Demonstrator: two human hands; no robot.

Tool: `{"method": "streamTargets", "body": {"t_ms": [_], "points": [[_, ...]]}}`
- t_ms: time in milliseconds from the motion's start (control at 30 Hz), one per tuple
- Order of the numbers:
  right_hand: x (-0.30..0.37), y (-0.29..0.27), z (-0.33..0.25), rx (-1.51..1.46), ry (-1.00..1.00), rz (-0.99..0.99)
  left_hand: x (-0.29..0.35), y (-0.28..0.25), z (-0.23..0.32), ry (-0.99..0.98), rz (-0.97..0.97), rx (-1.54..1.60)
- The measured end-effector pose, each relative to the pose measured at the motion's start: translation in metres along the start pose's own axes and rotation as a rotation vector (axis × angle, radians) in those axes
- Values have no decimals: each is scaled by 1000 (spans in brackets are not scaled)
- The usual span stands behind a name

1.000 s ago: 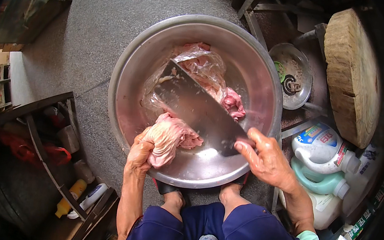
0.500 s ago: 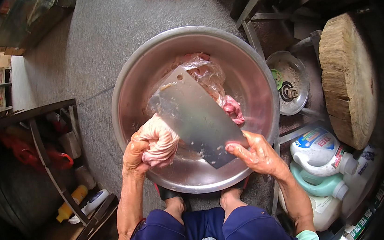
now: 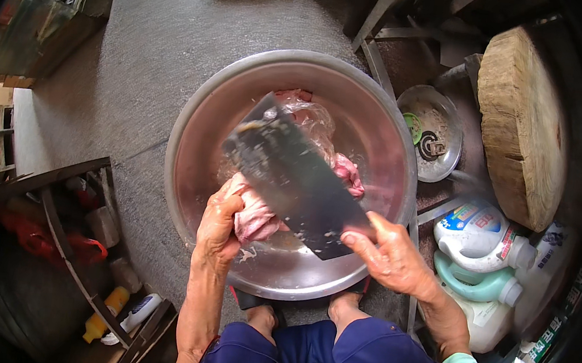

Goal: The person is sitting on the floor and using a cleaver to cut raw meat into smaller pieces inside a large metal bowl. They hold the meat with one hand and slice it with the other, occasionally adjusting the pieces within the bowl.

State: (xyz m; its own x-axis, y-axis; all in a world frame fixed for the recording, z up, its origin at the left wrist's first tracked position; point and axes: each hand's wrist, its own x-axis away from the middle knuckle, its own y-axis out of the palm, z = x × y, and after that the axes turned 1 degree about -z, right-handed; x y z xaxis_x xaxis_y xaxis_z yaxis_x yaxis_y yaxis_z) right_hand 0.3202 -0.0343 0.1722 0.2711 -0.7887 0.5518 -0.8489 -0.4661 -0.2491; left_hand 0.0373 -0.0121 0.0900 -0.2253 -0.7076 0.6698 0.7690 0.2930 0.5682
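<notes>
A big round metal basin [image 3: 199, 108] sits on the floor in front of my knees. Pale pink raw meat [image 3: 253, 216] lies in it, partly on a clear plastic bag [image 3: 315, 122]. My left hand [image 3: 217, 225] grips a lump of the meat at the basin's near left. My right hand [image 3: 388, 252] holds the handle of a broad dark cleaver [image 3: 292, 173], whose blade lies flat-side up over the meat, pointing away to the upper left.
A thick round wooden chopping block [image 3: 520, 124] leans at the right. A small metal dish [image 3: 432, 131] sits beside the basin. Plastic detergent jugs [image 3: 485, 239] stand at the lower right. A dark metal rack [image 3: 64, 243] with bottles is at the lower left. Grey concrete floor [image 3: 150, 39] surrounds the basin.
The cleaver has swung up and left across the meat, its blade now tilted flatter toward me. Both hands shifted slightly; my left hand still grips the meat.
</notes>
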Motion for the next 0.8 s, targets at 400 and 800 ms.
{"method": "streamTargets", "body": {"t_ms": [400, 800], "points": [[-31, -4, 57, 105, 139, -57, 10, -47, -19, 106, -68, 93], [-23, -9, 9, -313, 250, -318, 12, -98, -45, 195, -152, 355]]}}
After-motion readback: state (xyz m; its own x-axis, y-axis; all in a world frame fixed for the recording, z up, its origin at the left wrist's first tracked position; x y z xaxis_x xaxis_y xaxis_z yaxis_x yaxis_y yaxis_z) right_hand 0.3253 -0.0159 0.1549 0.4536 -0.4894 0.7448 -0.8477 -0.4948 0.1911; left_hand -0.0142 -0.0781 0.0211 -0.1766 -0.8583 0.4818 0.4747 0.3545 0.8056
